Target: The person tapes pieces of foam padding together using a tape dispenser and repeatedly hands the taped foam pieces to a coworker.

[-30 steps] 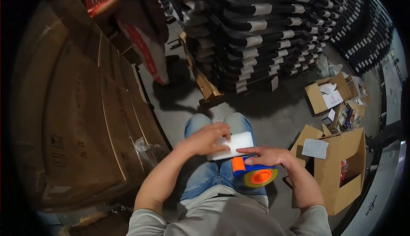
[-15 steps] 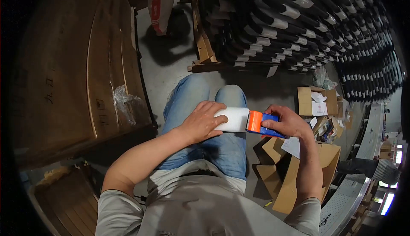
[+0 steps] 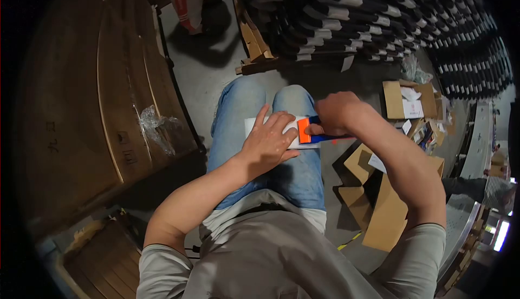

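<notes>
Across my jeans-covered thighs lies a white foam-like piece (image 3: 250,126). My left hand (image 3: 266,141) rests flat on top of it with the fingers spread, hiding much of its surface. An orange and blue tape dispenser (image 3: 304,130) is gripped in my right hand (image 3: 340,114). The dispenser's orange head sits at the right end of the white piece, close to my left fingertips. My right wrist is bent over, and its fingers partly cover the blue body. Whether tape runs between dispenser and piece, I cannot tell.
Large brown cartons (image 3: 59,93) stand along the left. Dark stacked parts with white bands (image 3: 336,13) fill the far right. An open cardboard box (image 3: 385,212) and a smaller box (image 3: 392,101) are at my right. A person's leg (image 3: 184,1) shows at the top.
The tape dispenser has moved left onto the end of the white piece as my right hand rolled over and rose. My left fingers spread wider. The whole view has shifted slightly.
</notes>
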The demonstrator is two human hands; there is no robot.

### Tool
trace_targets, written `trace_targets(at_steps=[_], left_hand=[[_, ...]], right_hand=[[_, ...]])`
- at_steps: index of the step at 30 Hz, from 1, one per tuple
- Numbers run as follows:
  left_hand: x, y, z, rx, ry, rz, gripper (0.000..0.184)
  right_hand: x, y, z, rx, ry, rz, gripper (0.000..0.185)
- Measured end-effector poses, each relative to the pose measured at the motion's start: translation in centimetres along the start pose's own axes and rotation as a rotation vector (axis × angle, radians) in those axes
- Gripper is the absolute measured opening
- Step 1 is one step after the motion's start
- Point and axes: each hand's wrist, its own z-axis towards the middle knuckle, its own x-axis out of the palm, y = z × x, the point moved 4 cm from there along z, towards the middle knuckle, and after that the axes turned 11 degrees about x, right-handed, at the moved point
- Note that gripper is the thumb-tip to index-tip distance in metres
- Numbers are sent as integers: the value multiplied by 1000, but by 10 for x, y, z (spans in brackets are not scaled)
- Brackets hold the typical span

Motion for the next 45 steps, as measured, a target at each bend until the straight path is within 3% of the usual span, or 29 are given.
trace_targets(at_steps=[1,3,7,11,14,15,19,25,33,42,45], left_hand=[[6,-2,1,20,33,-13,49],[9,2,5,5,-99,-82,53],[14,4,3,-28,-78,-111,51],[14,11,-3,-24,-96,-139,50],[19,9,-4,0,-124,-149,50],[20,8,-3,12,-110,-137,51],[23,4,-2,71,-106,-122,54],[33,3,-1,135,-4,-27,51],[31,11,-1,120,19,-13,49],[26,5,0,123,7,-19,45],[27,5,-1,126,-2,-14,45]], right_hand=[[-4,7,0,-8,-17,-85,59],[-6,19,3,-110,-169,-136,50],[-9,26,12,-85,-22,-167,51],[17,-27,18,-125,27,176,74],[68,-59,28,-238,76,548,71],[74,-62,24,-309,-4,621,68],[78,-65,19,-306,-26,642,67],[78,-74,15,-306,-44,616,66],[102,-123,24,-119,-158,462,74],[66,-96,-1,28,-1,274,76],[52,-86,-10,40,-72,138,72]])
